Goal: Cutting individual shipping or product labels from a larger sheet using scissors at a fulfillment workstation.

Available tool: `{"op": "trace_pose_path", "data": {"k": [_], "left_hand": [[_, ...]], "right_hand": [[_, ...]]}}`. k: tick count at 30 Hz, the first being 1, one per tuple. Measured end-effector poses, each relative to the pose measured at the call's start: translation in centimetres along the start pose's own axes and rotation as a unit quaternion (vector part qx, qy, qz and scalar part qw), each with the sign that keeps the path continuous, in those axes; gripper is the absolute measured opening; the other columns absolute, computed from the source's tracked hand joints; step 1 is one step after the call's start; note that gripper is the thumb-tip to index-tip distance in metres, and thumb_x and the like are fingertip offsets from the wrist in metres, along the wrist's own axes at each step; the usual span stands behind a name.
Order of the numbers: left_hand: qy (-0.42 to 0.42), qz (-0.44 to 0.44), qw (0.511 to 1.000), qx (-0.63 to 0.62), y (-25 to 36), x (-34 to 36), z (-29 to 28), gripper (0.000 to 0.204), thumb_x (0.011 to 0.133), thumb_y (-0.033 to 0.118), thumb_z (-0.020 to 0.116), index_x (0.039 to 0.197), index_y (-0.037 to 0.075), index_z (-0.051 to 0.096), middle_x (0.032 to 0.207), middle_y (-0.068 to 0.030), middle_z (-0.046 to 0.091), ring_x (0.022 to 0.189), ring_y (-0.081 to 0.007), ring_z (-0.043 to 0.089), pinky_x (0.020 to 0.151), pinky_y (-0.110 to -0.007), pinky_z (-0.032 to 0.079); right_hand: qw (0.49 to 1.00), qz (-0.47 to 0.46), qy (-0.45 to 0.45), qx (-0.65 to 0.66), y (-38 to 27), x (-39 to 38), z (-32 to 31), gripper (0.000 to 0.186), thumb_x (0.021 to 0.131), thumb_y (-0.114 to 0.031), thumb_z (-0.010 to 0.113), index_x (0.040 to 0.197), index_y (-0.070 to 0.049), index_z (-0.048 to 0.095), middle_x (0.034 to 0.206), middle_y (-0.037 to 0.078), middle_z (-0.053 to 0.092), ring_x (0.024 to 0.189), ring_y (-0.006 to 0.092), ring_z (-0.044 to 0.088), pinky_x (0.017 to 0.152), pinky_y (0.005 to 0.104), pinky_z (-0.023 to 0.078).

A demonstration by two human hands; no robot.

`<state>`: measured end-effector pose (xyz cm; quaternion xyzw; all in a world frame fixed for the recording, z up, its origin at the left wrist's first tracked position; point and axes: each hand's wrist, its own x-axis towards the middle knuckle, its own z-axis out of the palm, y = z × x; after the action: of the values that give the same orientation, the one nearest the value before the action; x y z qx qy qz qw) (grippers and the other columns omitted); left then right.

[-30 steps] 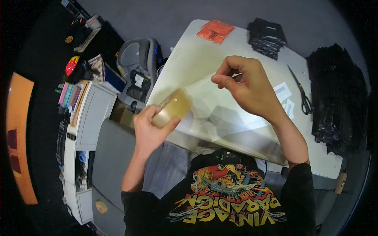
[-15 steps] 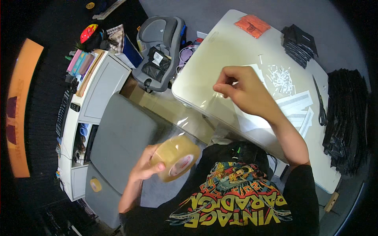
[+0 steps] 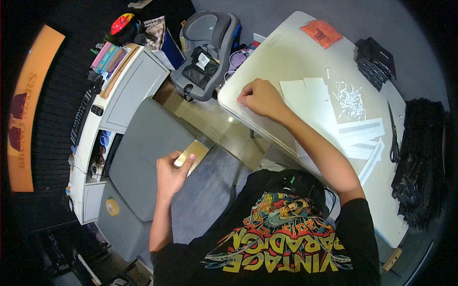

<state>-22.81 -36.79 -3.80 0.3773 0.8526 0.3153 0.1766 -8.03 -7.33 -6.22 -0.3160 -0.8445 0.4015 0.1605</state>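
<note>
My left hand (image 3: pixel 171 176) is closed round a wide roll of clear yellowish packing tape (image 3: pixel 199 151), held edge-on over the floor beside a grey chair. My right hand (image 3: pixel 262 97) is at the left edge of the white table (image 3: pixel 253 62), its fingers curled tightly together. Whatever those fingers hold, if anything, is hidden. White paper sheets (image 3: pixel 310 107) lie just right of my right hand. Farther right are a heap of small white strips (image 3: pixel 351 101) and several printed paper strips (image 3: pixel 361 129).
Black-handled scissors (image 3: pixel 393 136) lie near the table's right edge, beside tall stacked black bags (image 3: pixel 420 162). More black packets (image 3: pixel 376 62) and an orange packet (image 3: pixel 321 32) sit at the far side. The grey chair (image 3: pixel 143 152) and child car seat (image 3: pixel 205 52) stand left.
My right hand has moved left and a little up to the table's edge. My left hand has drawn slightly left and up, turning the tape roll edge-on. The whole view has shifted somewhat.
</note>
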Motion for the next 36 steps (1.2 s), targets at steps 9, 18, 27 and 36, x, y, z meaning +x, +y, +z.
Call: {"op": "trace_pose_path", "data": {"k": [9, 18, 27, 36], "left_hand": [[0.022, -0.005, 0.996, -0.085, -1.1, 0.3, 0.1, 0.04, 0.088, 0.03, 0.075, 0.075, -0.007, 0.069, 0.054, -0.0106, 0.058, 0.049, -0.0138, 0.052, 0.049, -0.033, 0.042], [0.012, -0.009, 0.996, -0.083, -1.7, 0.3, 0.1, 0.038, 0.087, 0.029, 0.074, 0.075, -0.007, 0.069, 0.056, -0.0127, 0.061, 0.051, -0.0148, 0.055, 0.05, -0.033, 0.043], [0.008, -0.001, 0.997, -0.078, -1.5, 0.3, 0.1, 0.039, 0.087, 0.029, 0.073, 0.074, -0.007, 0.069, 0.055, -0.0119, 0.06, 0.05, -0.0146, 0.054, 0.05, -0.033, 0.042], [-0.008, -0.021, 0.997, -0.076, -1.8, 0.3, 0.8, 0.04, 0.086, 0.03, 0.074, 0.072, -0.006, 0.066, 0.055, -0.0108, 0.058, 0.052, -0.0132, 0.049, 0.051, -0.034, 0.041]], "right_hand": [[0.993, 0.029, 0.044, -0.102, -1.2, 0.4, 0.8, 0.024, 0.068, -0.028, 0.07, 0.075, -0.006, 0.076, 0.074, 0.017, 0.071, 0.072, 0.0332, 0.07, 0.071, 0.0401, 0.056], [0.992, 0.026, 0.028, -0.12, -1.8, 0.4, 0.9, 0.022, 0.066, -0.026, 0.07, 0.073, -0.005, 0.076, 0.073, 0.019, 0.071, 0.072, 0.0352, 0.071, 0.072, 0.0414, 0.056], [0.991, -0.004, 0.039, -0.124, -1.5, 0.4, 1.2, 0.021, 0.066, -0.023, 0.074, 0.072, -0.003, 0.075, 0.072, 0.019, 0.07, 0.074, 0.0356, 0.07, 0.075, 0.0415, 0.056], [0.958, -0.221, 0.056, -0.172, -0.3, -1.4, 1.1, 0.017, 0.079, -0.015, 0.074, 0.095, -0.012, 0.075, 0.109, 0.014, 0.06, 0.095, 0.0298, 0.065, 0.076, 0.0435, 0.054]]}}
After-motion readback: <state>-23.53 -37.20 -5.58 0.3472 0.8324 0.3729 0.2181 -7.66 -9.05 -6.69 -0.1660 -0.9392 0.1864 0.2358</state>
